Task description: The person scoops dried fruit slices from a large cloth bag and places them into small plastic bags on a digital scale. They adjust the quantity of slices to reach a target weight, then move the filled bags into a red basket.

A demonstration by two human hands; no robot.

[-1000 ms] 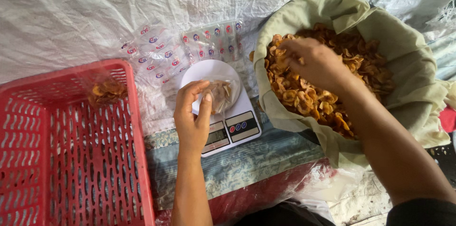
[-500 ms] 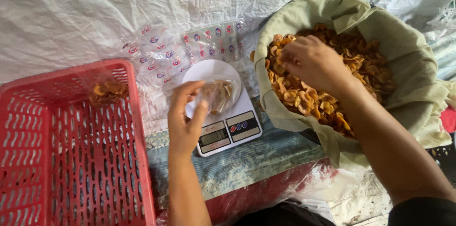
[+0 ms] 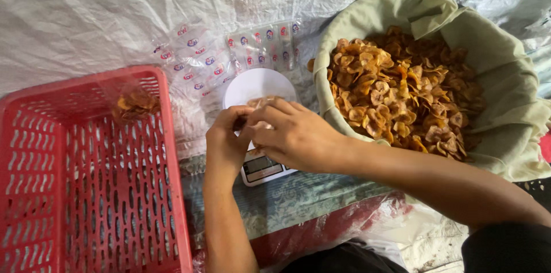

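A small clear bag of chips (image 3: 258,103) sat on the white scale (image 3: 258,86) at frame centre, its direction hidden by the hands. The left hand (image 3: 227,138) and right hand (image 3: 293,132) met over it, fingers pinched on the bag. The cloth-lined basket of chips (image 3: 402,86) stood at right, the red crate (image 3: 86,175) at left.

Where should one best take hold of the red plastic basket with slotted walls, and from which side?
Grip the red plastic slotted basket by its thick rolled rim on the right long wall, coming from above. That rim stands free and faces the left hand; fingers could probably hook over it. The filled clear packet of chips lies in the far corner, away from that grip.
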